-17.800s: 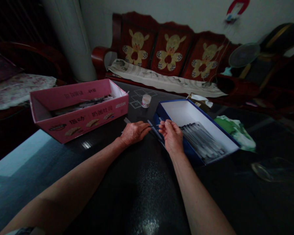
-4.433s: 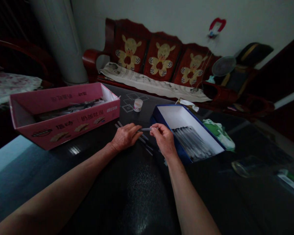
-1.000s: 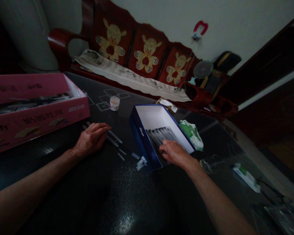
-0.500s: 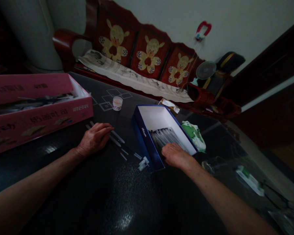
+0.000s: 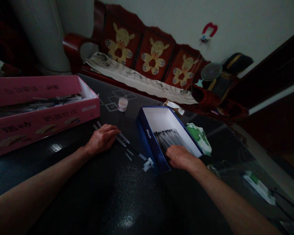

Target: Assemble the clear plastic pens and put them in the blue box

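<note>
My left hand (image 5: 101,141) lies palm down on the dark table (image 5: 127,202), fingers stretched over several loose pens (image 5: 123,141). My right hand (image 5: 180,157) rests at the near end of the blue box (image 5: 147,132), its fingers curled down over the row of pens (image 5: 168,138) inside; what they grip is hidden. A small white part (image 5: 148,164) lies on the table beside the blue box's near corner.
A long pink carton (image 5: 39,122) with pens inside stands at the left. A small white jar (image 5: 122,104) sits behind the blue box, a green and white cloth (image 5: 199,137) to its right. A red wooden sofa (image 5: 159,62) runs along the far edge.
My right hand went from the loose pens over to the blue box and has drawn back a little toward the box's near end. My left hand stays flat on the table.
</note>
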`<action>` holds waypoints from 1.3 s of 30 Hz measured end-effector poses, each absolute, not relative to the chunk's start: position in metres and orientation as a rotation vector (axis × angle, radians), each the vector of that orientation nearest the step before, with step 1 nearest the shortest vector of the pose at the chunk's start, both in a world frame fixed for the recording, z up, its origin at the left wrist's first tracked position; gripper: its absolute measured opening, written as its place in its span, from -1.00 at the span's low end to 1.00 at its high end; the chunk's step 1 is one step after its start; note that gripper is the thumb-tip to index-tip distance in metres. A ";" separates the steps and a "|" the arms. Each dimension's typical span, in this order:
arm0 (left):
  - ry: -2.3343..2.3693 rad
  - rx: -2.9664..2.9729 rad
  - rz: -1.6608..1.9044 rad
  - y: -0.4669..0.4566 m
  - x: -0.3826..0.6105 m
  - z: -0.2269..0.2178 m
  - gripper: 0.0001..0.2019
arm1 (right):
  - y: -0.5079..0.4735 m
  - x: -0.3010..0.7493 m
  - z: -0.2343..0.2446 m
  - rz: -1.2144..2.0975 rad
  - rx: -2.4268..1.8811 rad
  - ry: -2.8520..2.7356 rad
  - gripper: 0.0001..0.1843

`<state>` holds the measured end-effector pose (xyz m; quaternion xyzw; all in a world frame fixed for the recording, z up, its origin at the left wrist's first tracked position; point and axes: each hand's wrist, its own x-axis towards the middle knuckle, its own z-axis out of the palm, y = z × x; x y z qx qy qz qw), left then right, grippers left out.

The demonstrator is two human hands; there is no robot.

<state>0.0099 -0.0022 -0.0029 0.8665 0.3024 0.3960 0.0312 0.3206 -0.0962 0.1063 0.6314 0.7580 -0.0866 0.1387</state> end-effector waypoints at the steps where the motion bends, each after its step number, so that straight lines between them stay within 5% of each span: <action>1: 0.899 2.684 1.191 -0.002 0.010 -0.003 -0.76 | -0.097 0.320 0.111 -0.257 1.757 2.152 -0.81; 6: 0.812 2.711 1.109 -0.002 0.009 -0.003 -0.76 | -0.101 0.329 0.139 -0.164 1.718 2.076 -0.85; 12: 0.857 2.606 1.333 -0.007 0.011 0.000 -0.75 | -0.116 0.309 0.171 -0.150 2.057 2.601 -0.91; 23: 0.962 2.601 1.416 -0.003 0.009 -0.004 -0.80 | -0.120 0.189 0.060 -0.473 1.942 2.479 -0.89; 39: 1.019 2.654 1.249 -0.001 0.009 -0.005 -0.79 | -0.089 0.221 0.053 -0.293 2.270 2.296 -0.80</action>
